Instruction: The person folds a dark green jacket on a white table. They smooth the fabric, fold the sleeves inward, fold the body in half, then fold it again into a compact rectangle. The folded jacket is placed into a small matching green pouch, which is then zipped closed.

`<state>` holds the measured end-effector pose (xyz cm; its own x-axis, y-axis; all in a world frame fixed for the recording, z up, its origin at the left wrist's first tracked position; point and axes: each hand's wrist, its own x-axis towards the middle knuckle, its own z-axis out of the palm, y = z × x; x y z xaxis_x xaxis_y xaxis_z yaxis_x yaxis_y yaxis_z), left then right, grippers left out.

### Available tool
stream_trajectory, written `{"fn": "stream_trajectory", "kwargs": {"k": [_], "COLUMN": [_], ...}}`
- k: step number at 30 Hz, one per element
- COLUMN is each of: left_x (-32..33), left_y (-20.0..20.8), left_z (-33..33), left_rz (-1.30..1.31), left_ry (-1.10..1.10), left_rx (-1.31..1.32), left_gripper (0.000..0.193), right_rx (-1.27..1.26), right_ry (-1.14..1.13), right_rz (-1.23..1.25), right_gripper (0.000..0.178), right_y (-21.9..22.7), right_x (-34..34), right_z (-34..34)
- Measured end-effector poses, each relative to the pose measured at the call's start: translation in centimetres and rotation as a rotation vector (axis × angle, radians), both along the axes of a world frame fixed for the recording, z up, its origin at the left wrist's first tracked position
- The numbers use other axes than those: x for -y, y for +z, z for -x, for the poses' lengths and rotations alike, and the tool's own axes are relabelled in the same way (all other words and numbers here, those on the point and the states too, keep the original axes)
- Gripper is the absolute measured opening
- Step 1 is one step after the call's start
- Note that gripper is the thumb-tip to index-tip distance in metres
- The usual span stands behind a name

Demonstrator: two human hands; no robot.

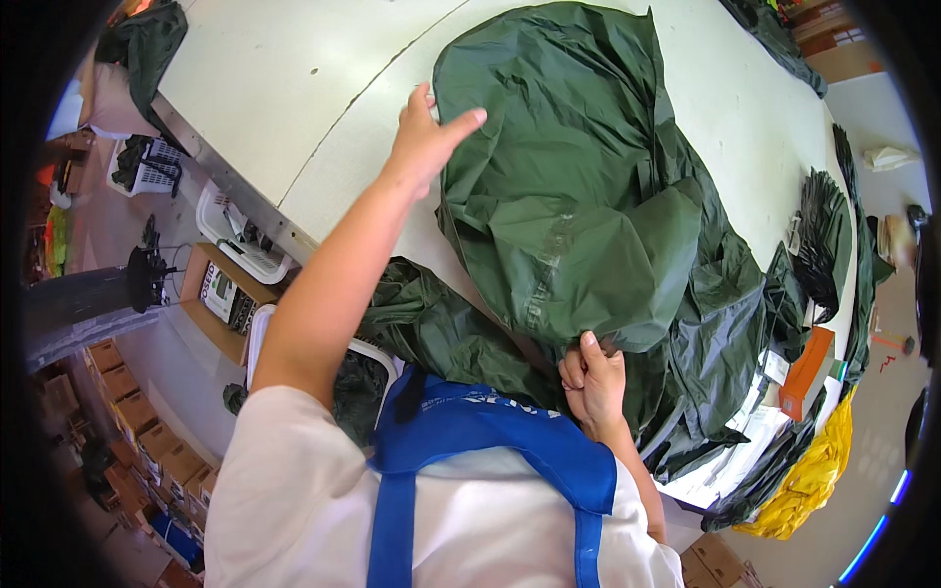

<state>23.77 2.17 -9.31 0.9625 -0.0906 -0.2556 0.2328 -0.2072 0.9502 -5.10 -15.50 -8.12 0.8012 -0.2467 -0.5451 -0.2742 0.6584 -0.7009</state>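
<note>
A large piece of dark green, thin, shiny waterproof fabric [559, 147] lies spread and creased on the pale table, with a faded printed strip across its lower part. My left hand [423, 147] is at its left edge, thumb stretched over the cloth and apart from the fingers. At the near edge, my right hand [593, 380] pinches the fabric between thumb and fingers. More of the green fabric bunches to the right, and another green heap [446, 333] hangs by my blue apron [490, 431].
The table's metal edge [230, 186] runs along the left. White baskets [235, 240] and an open cardboard box [211, 304] stand below it. At right are dark strips [821, 235], an orange box [808, 372] and yellow fabric [814, 475]. Another person's arm [88, 93] shows far left.
</note>
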Motion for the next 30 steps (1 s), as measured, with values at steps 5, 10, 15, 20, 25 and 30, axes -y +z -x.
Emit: {"fn": "stream_trajectory", "kwargs": {"k": [5,10,15,20,25,30], "left_x": [-0.4,1.1,4.6,5.4,5.2,4.0], "left_y": [-6.7,-5.8,-8.4,-7.0,3.3,6.3], "left_z": [-4.8,-13.0,-18.9,-18.0,-7.8,-3.4], "left_rz": [0.061,0.27,0.236,0.64,0.958,0.973], "left_ry": [0.106,-0.114,-0.018,-0.048,-0.267,-0.383], "left_rx": [-0.075,-0.321,-0.412,-0.316,-0.352,-0.252], "left_gripper": [0.099,0.053,0.024,0.03,0.033,0.036], "right_rx": [-0.214,-0.269,-0.366,-0.479,-0.465,-0.486], "right_ry": [0.238,0.701,0.777,0.691,0.711,0.692], "right_rz": [0.25,0.608,0.62,0.565,0.567,0.551], "right_gripper": [0.015,0.06,0.058,0.058,0.058,0.056], "right_y": [-0.4,-2.1,-1.5,-0.5,-1.4,-0.5], "right_x": [2.0,4.8,6.0,5.9,6.2,5.7], "right_z": [0.7,4.6,5.4,4.8,5.0,4.2]}}
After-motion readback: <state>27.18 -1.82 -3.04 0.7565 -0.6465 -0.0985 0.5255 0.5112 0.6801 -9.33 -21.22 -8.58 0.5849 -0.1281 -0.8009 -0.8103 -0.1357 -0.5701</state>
